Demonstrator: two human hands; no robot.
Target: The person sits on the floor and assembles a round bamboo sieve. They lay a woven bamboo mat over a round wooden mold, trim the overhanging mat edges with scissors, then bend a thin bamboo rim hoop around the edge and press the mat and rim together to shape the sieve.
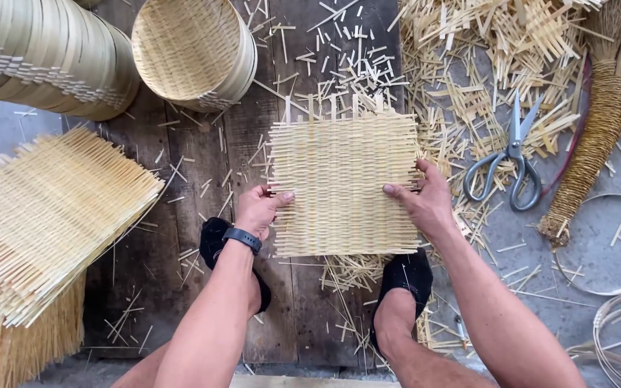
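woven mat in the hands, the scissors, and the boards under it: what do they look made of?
Woven mat, held at its edges by the left hand and right hand: thin pale strips, probably split bamboo, unfinished, loose ends sticking out.
Scissors: grey metal throughout, dull sheen, looped handles, apparently bare.
Boards: dark weathered wood, grain and plank seams visible, seemingly unvarnished.

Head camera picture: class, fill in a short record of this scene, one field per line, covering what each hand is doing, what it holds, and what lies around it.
Setting: dark wooden boards on a grey floor, seen from above
Left hand: grips the left edge of the woven mat
Right hand: grips the mat's right edge
Left wrist: dark watch
Feet: black socks
Left side: stack of woven mats
Top left: round woven baskets
Right side: scissors, closed, beside a broom
Litter: cut strips
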